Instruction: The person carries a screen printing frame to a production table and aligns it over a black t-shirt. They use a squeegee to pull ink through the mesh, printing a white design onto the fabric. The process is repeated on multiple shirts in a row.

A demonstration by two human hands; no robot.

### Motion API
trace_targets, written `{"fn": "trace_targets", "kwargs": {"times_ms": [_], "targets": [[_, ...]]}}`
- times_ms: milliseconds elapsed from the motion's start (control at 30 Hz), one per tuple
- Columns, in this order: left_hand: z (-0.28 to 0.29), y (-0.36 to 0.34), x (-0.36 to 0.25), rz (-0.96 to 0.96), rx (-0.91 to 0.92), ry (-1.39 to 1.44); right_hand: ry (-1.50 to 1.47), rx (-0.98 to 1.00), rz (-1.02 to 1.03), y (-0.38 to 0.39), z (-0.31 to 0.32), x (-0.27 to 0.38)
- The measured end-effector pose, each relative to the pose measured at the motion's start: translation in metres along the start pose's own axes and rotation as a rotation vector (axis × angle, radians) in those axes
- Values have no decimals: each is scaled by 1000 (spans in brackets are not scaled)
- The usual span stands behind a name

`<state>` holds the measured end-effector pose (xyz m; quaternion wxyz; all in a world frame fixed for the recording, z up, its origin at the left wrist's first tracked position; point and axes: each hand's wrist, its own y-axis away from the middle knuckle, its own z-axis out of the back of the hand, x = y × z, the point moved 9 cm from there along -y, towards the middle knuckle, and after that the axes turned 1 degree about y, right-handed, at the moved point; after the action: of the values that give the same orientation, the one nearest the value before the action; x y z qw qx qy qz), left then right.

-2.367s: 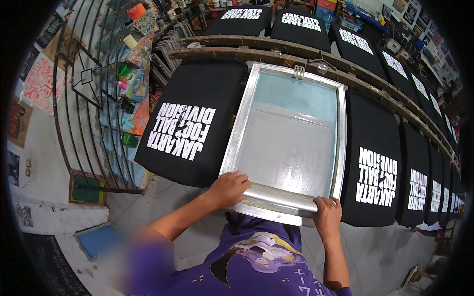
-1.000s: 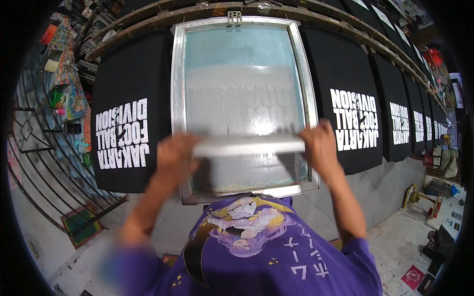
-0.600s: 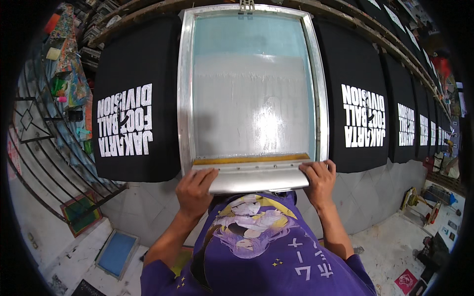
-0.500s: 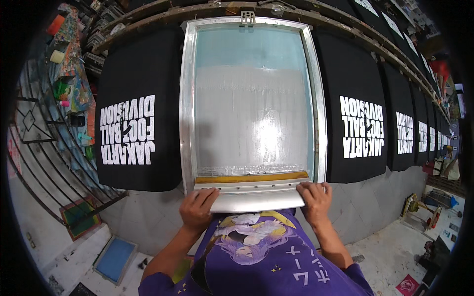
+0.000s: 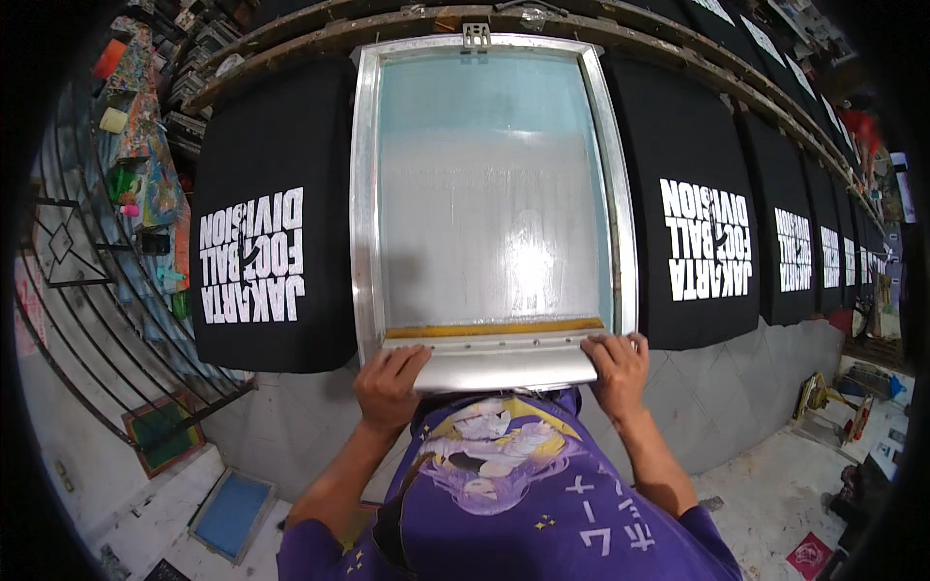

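A wide squeegee (image 5: 504,370) with a silvery metal holder and a yellowish blade lies across the near end of a screen-printing frame (image 5: 366,223). My left hand (image 5: 390,382) has its fingers curled over the squeegee's left end. At the right end, my right hand (image 5: 617,376) grips it in the same way, thumbs hidden below. Beyond the blade, the mesh (image 5: 475,242) looks wet and grey with a bright glare, and a light-blue band (image 5: 484,92) shows at its far end. What lies under the screen is hidden.
Black shirts with white lettering lie on both sides, one on the left (image 5: 276,126) and several in a row from the right (image 5: 668,126). A metal bracket (image 5: 476,36) sits at the frame's far edge by a wooden rail (image 5: 407,21). Dark metal railing (image 5: 73,242) stands far left.
Both hands and the squeegee sit slightly farther from my body along the screen. The view has shifted a little. My grip looks unchanged.
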<state>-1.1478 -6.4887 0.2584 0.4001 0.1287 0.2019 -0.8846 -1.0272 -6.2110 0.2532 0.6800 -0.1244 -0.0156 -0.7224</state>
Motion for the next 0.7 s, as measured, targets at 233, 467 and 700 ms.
{"fn": "trace_targets", "kwargs": {"times_ms": [233,467,700], "targets": [[-4,31,-4,-15,-16,12,26,22,11,25,-1,10],[-21,-36,24,5,-81,-12,16,-43,29,-45,-21,-19],[-53,-183,90,-82,-122,-118,57,-174,111,-198,-38,-88]]}}
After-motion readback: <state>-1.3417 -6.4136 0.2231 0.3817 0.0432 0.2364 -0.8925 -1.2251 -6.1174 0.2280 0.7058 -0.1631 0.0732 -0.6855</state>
